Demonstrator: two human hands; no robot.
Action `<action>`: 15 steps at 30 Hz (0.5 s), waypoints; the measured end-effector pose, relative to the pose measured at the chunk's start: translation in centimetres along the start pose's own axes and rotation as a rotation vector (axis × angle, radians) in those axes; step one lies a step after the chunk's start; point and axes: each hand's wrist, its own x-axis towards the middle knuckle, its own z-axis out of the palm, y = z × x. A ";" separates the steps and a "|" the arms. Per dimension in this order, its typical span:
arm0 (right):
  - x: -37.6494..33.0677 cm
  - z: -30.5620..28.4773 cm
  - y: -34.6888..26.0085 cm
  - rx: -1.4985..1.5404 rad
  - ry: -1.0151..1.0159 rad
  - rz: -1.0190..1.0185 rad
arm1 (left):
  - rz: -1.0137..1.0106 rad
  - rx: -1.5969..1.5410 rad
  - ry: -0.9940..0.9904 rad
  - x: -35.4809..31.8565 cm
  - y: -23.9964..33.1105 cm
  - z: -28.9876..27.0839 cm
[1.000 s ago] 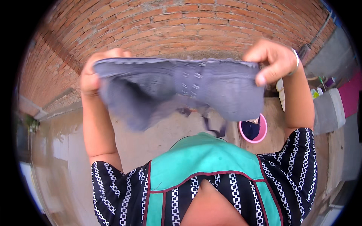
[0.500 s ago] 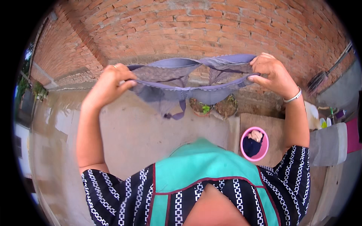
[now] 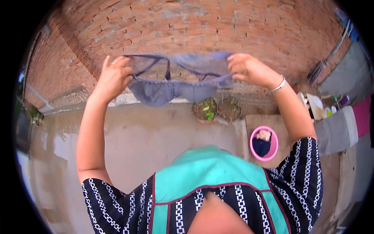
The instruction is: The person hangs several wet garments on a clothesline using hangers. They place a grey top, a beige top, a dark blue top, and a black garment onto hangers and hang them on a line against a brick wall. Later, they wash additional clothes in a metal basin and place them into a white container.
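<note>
In front of a brick wall (image 3: 194, 31), a grey bra (image 3: 154, 93) is held up.
One end is pinched by the left hand (image 3: 113, 80), nearly closed with one finger poked up; the other end is gripped by the right hand (image 3: 251, 71), its fingers curled in. Between them, the bra is stretched out, a bit blurred, with its cups hung down. Lower down, two plant pots (image 3: 229, 110) are seen on the floor (image 3: 156, 134), and to the right, clothes (image 3: 261, 146) are held in a pink tub (image 3: 275, 142).

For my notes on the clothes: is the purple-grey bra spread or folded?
Spread. The bra is stretched sideways between the left hand and the right hand, and the brick wall shows through its open loop.
</note>
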 end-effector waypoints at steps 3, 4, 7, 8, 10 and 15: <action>0.0 1.6 -1.6 -0.105 0.146 0.092 | 0.055 -0.014 0.076 -1.0 -0.5 -0.5; -0.1 1.8 -2.1 -0.150 0.172 0.089 | 0.075 -0.011 0.060 -0.9 -0.2 -1.1; -0.2 2.8 -2.0 -0.143 0.221 0.138 | 0.100 -0.027 0.086 -0.3 0.5 -2.8; -0.2 2.9 -2.1 -0.105 0.233 0.144 | 0.106 -0.023 0.066 -0.1 0.3 -3.1; 0.3 2.9 -2.2 -0.042 0.270 0.143 | 0.092 -0.043 0.057 0.3 -0.2 -3.3; 0.3 3.1 -2.1 -0.015 0.312 0.147 | 0.058 -0.039 0.074 0.3 -0.1 -3.4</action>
